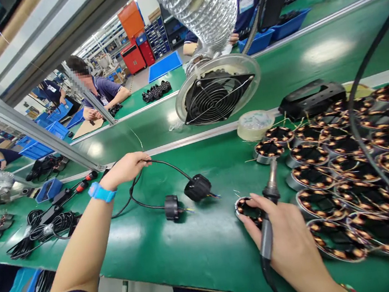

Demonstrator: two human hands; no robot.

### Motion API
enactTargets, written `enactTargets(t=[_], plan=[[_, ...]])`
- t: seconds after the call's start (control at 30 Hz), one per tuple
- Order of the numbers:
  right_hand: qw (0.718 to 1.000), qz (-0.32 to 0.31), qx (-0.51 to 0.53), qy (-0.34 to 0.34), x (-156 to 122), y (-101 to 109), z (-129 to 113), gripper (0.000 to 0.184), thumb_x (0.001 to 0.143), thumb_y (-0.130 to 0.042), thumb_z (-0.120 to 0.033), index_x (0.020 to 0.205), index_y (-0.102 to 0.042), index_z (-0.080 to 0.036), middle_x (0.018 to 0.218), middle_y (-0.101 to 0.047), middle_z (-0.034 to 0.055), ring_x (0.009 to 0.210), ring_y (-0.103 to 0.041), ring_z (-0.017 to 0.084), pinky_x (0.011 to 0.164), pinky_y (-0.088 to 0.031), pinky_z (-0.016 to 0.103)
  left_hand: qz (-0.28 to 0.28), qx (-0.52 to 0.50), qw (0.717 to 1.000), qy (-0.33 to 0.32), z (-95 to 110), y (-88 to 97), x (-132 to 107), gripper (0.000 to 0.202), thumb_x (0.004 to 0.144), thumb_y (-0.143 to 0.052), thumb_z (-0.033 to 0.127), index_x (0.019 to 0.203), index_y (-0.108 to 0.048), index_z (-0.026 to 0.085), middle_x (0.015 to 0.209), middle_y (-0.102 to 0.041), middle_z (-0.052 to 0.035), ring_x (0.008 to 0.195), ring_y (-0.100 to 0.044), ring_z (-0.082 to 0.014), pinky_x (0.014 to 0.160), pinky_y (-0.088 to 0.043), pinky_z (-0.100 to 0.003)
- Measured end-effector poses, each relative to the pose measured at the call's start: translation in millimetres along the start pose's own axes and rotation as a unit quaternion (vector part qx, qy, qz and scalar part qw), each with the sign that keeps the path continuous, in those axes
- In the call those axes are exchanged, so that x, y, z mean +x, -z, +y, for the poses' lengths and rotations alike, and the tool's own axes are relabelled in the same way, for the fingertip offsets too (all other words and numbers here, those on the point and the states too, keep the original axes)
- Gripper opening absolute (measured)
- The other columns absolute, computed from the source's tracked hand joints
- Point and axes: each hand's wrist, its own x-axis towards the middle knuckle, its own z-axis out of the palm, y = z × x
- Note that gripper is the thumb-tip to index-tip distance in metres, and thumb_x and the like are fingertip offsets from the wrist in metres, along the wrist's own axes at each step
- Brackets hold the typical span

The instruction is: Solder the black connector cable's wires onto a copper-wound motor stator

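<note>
Workshop, green desk [195,248]: left hand [125,169] pinches black cable [166,162]; fingers of right hand [289,241] clamp grey soldering iron [269,192], touching copper-wound stator [245,208]

A green workbench [201,242] holds a round fan [216,95] under a silver duct [203,8], a tape roll [255,124] and bundled black cords [42,227] — beyond, a seated person [105,88] works near blue bins [39,149].

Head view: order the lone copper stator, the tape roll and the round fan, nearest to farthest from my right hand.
1. Lone copper stator, touched by the right hand.
2. Tape roll, farther back on the table.
3. Round fan, behind it, farthest.
</note>
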Motion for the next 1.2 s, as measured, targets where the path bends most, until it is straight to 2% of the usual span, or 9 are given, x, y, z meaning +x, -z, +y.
enactTargets(t=[0.13, 0.27, 0.43, 0.6, 0.73, 0.87, 0.97, 1.1, 1.2], plan=[[1.000, 0.004, -0.003, -0.011, -1, 0, -1, 0.041, 0.098, -0.057, -0.025, 0.134, -0.045, -0.009, 0.099, -0.061, 0.0133, 0.084, -0.053, 0.027, 0.078, -0.045, 0.040, -0.049, 0.060, 0.996, 0.050, -5, -53.0, 19, 0.030, 0.084, -0.045, 0.008, 0.096, -0.071, 0.016, 0.104, -0.071, -0.0086, 0.098, -0.065, -0.0217, 0.084, -0.049, -0.029], [1.000, 0.009, -0.011, -0.024, 1, 0, -2, 0.041, 0.098, -0.056, -0.025, 0.135, -0.043, -0.011, 0.099, -0.061, 0.0130, 0.085, -0.053, 0.027, 0.080, -0.045, 0.040, -0.111, 0.069, 0.991, 0.040, 8, -87.5, -2, 0.028, 0.079, -0.050, 0.007, 0.088, -0.073, 0.019, 0.099, -0.071, -0.0072, 0.093, -0.067, -0.0213, 0.076, -0.050, -0.027], [0.996, -0.004, -0.017, -0.086, 6, -5, -1, 0.037, 0.100, -0.050, -0.035, 0.130, -0.047, -0.013, 0.100, -0.058, 0.0131, 0.092, -0.052, 0.029, 0.081, -0.047, 0.042, -0.128, 0.054, 0.990, 0.031, 25, -71.0, -28, 0.040, 0.082, -0.049, 0.010, 0.115, -0.068, 0.021, 0.116, -0.068, -0.0076, 0.102, -0.066, -0.0216, 0.085, -0.051, -0.029], [0.993, -0.015, 0.000, -0.121, 5, -4, -2, 0.038, 0.099, -0.049, -0.036, 0.132, -0.047, -0.017, 0.108, -0.056, 0.0133, 0.101, -0.053, 0.030, 0.086, -0.049, 0.044, -0.003, -0.162, 0.972, -0.169, 90, -70.4, 7, 0.039, 0.096, -0.046, 0.039, 0.126, -0.059, 0.017, 0.128, -0.062, -0.0078, 0.118, -0.057, -0.0195, 0.104, -0.044, -0.030], [0.987, -0.041, 0.031, -0.154, 4, -1, -3, 0.040, 0.098, -0.047, -0.032, 0.136, -0.044, -0.018, 0.115, -0.055, 0.0138, 0.106, -0.055, 0.029, 0.090, -0.050, 0.045, -0.038, -0.106, 0.975, -0.192, 126, -84.8, 26, 0.064, 0.084, -0.058, 0.057, 0.135, -0.049, 0.019, 0.124, -0.062, -0.0116, 0.106, -0.063, -0.0285, 0.089, -0.051, -0.039], [0.973, -0.063, 0.098, -0.199, 9, -6, 1, 0.041, 0.097, -0.042, -0.026, 0.138, -0.040, -0.021, 0.129, -0.052, 0.0130, 0.113, -0.056, 0.027, 0.097, -0.048, 0.048, -0.115, -0.158, 0.963, -0.187, 100, -87.8, 14, 0.057, 0.079, -0.066, 0.052, 0.126, -0.054, 0.021, 0.112, -0.064, -0.0079, 0.098, -0.062, -0.0254, 0.082, -0.048, -0.033], [0.965, -0.082, 0.155, -0.196, 20, -16, 9, 0.045, 0.093, -0.039, -0.020, 0.138, -0.036, -0.022, 0.131, -0.053, 0.0125, 0.115, -0.057, 0.025, 0.099, -0.047, 0.050, -0.155, -0.346, 0.909, -0.174, 68, -92.6, 6, 0.052, 0.079, -0.069, 0.045, 0.122, -0.054, 0.020, 0.109, -0.063, -0.0059, 0.091, -0.061, -0.0187, 0.077, -0.047, -0.028], [0.959, -0.102, 0.200, -0.173, 37, -23, 9, 0.048, 0.086, -0.040, -0.014, 0.134, -0.039, -0.022, 0.126, -0.059, 0.0103, 0.114, -0.059, 0.021, 0.100, -0.047, 0.044, -0.140, -0.528, 0.823, -0.155, 52, -104.2, 4, 0.061, 0.075, -0.075, 0.041, 0.125, -0.049, 0.017, 0.118, -0.058, -0.0100, 0.092, -0.060, -0.0165, 0.079, -0.048, -0.027], [0.955, -0.065, 0.217, -0.189, 45, -19, -5, 0.042, 0.089, -0.046, -0.019, 0.131, -0.041, -0.023, 0.121, -0.061, 0.0095, 0.113, -0.059, 0.021, 0.100, -0.047, 0.042, -0.128, -0.549, 0.814, -0.143, 55, -107.7, 4, 0.062, 0.073, -0.078, 0.041, 0.124, -0.050, 0.017, 0.121, -0.056, -0.0104, 0.092, -0.060, -0.0159, 0.079, -0.048, -0.028]])
